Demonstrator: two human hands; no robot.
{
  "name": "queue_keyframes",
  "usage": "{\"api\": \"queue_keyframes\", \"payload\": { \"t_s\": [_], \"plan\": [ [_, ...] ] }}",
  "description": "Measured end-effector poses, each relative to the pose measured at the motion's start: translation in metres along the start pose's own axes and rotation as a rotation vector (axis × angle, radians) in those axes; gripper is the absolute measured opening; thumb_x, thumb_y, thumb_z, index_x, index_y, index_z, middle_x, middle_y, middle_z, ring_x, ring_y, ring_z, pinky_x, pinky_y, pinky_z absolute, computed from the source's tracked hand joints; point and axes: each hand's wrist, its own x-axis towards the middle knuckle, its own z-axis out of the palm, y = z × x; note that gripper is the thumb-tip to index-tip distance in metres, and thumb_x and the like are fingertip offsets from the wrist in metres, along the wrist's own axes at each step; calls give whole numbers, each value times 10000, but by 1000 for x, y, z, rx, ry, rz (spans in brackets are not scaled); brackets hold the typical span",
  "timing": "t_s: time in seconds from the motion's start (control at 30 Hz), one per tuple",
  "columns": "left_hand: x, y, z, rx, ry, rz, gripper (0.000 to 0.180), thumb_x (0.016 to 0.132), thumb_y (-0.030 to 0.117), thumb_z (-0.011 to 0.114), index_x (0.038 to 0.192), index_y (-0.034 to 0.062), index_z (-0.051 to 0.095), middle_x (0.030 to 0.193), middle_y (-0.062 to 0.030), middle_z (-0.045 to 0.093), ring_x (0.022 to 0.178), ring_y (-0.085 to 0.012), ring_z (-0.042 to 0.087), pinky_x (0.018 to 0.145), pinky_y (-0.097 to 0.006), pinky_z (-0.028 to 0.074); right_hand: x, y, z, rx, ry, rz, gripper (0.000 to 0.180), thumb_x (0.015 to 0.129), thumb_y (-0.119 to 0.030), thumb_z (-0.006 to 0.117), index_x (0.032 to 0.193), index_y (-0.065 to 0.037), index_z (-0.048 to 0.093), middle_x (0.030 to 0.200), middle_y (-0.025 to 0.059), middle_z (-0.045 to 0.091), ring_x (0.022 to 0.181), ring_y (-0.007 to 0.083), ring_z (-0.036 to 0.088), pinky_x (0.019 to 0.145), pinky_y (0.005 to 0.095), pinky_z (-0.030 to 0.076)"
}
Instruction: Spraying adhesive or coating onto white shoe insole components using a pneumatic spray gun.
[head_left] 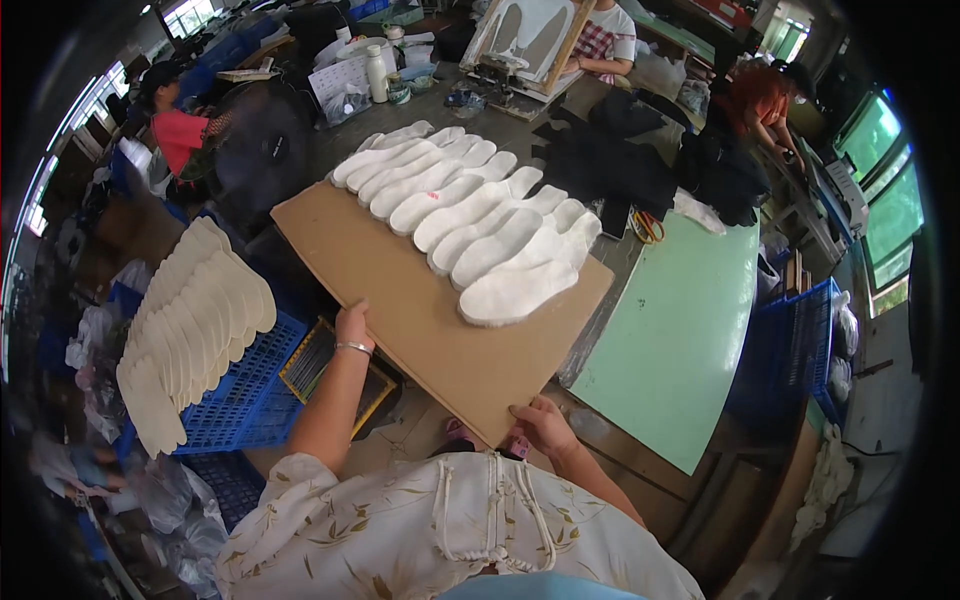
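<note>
At the left, a fanned stack of cream insoles (pixel 200 315) lies on a blue plastic crate (pixel 240 405). Beyond it a person in a red shirt (pixel 178 140) is beside a dark round fan (pixel 268 150). The left hand (pixel 354 328), with a bracelet on its wrist, grips the near left edge of a brown cardboard sheet (pixel 420 345); its fingers are closed on that edge and partly hidden. A white bottle (pixel 376 75) stands on the dark counter (pixel 432 112) beyond the sheet. On the far part of the cardboard, white insoles (pixel 500 225) overlap in a long row running from far left to near right, one of them with a small red mark. The near part of the sheet is bare. Behind the row, a wooden frame (pixel 558 48) stands tilted. The right hand (pixel 545 425) pinches the sheet near its closest corner, thumb on top, the other fingers partly out of sight. Farther right come a heap of black cloth (pixel 620 165), scissors (pixel 650 228) with orange handles, a pale green board (pixel 675 335), a person in an orange top (pixel 762 100) and another blue crate (pixel 790 345).
</note>
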Motion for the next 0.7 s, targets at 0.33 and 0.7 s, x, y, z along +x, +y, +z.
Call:
{"api": "queue_keyframes", "payload": {
  "t_s": [0.33,0.7],
  "plan": [
    [-69,16,27,83,109,-70,292,829,23,529,1111,-53,521,1077,-151,587,952,-278,598,809,-402,496,-66,-16,18,62,20,105,130,860,-76,542,922,35,570,757,93,612,604,143,560,554,260,453],
    [-148,-21,-2,-2,118,9,327,819,7,535,1138,-50,491,1083,-150,571,964,-284,581,820,-404,487,-122,13,-43,-4,-168,147,218,886,-113,502,1056,12,557,958,112,641,818,180,639,718,293,519]
  ]
}}
